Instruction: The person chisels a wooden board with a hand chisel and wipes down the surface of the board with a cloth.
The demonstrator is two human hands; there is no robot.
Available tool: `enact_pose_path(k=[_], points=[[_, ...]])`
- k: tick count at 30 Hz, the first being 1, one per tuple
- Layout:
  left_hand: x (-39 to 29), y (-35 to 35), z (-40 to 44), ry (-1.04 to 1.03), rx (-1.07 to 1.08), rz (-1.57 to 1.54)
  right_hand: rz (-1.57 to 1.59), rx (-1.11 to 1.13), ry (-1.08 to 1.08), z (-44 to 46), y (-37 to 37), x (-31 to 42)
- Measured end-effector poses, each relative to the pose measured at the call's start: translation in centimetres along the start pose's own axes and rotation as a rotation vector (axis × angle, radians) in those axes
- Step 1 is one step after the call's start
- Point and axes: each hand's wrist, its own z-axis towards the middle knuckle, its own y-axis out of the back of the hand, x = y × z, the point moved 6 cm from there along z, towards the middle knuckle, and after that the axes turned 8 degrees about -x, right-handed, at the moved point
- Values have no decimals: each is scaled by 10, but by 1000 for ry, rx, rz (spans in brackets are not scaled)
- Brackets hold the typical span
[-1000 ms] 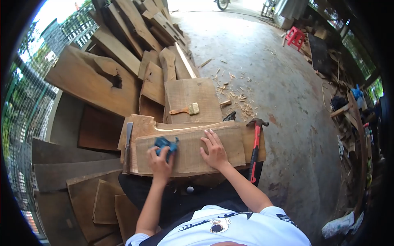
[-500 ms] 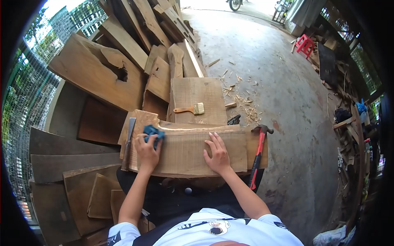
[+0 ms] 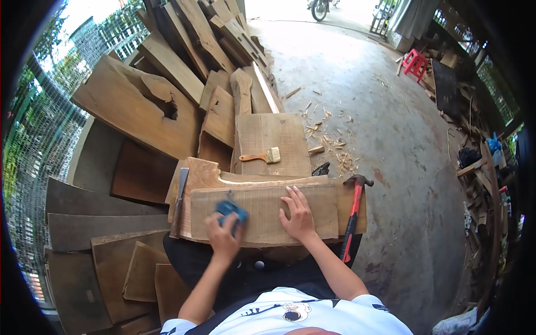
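My left hand (image 3: 224, 234) is closed on a crumpled blue cloth (image 3: 232, 212), slightly blurred, over the left part of a flat wooden board (image 3: 262, 215). Fingers stretched out, my right hand (image 3: 298, 216) lies flat on the same board, right of its middle. The board rests across my lap area on other wood pieces. Left of it lies a chisel (image 3: 180, 204) with its blade pointing away from me. At the right end sits a claw hammer (image 3: 353, 215) with a red and black handle. Beyond the board, a paintbrush (image 3: 261, 156) lies on another plank (image 3: 273, 128).
Many planks and slabs (image 3: 139, 111) lean and lie along the left side by a mesh fence (image 3: 39, 145). Wood chips (image 3: 338, 153) litter the concrete floor (image 3: 402, 184). A red stool (image 3: 415, 64) and scrap wood stand at the right; a motorbike wheel (image 3: 320, 9) shows far off.
My left hand has slid the blue cloth to the right and a little toward me across the board. My right hand keeps its place on the board; the view has shifted slightly.
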Motion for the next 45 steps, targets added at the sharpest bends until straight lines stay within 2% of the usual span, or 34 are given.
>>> enact_pose_path(k=[3,6,8,9,11,12,14,17,19,20,22,24,26,27,29,31,33,34,35,36,38,40,43,44,45], points=[[-25,6,-24,-113,125,-136,14,-5,-5,0,1,0],[19,10,11,67,52,-28,8,4,-11,-4,0,-1],[43,1,28,257,-120,111,28,6,-21,-1,0,-1],[23,-6,26,273,-133,179,36,-4,-21,-1,0,-1],[-34,-33,3,15,26,-33,7,-17,-6,-3,-3,-2],[-65,-37,-5,-30,86,-113,10,-21,-15,-4,-4,-3],[-70,-36,6,-34,86,-163,14,-8,-15,-2,-2,-3],[-15,-36,50,43,-5,-7,36,11,-32,-5,1,-7],[24,-32,79,226,-133,106,54,0,-29,-3,0,-5],[27,-33,82,270,-112,163,67,-2,-22,-3,-1,-3],[-1,-49,63,98,-56,100,42,-22,-32,-1,0,-5],[-55,-48,37,-115,87,-97,62,-43,-29,1,-1,-2],[-62,-44,35,-208,147,-178,57,-43,-35,-1,0,-4],[-47,-41,45,-136,146,-157,53,-35,-40,-3,0,-5],[2,-39,75,2,2,-59,83,-28,-58,-2,0,-7],[37,-37,105,106,-95,174,98,-20,-58,-3,1,-7],[27,-44,109,58,-6,248,86,-27,-53,-2,1,-7],[16,-54,102,76,95,184,82,-20,-62,-1,0,-8],[-4,-59,88,54,94,54,80,-21,-69,0,0,-7],[-32,-51,77,-35,47,30,78,-21,-78,0,0,-6],[-63,-54,51,-233,113,-139,92,-2,-56,1,-3,-5],[-53,-52,60,-195,159,-116,153,-52,-95,-1,1,-11],[20,-64,112,134,135,143,161,-47,-86,-1,4,-12],[32,-64,121,200,176,135,166,-60,-87,-1,3,-12],[24,-64,118,129,178,161,175,-66,-81,1,1,-9]])
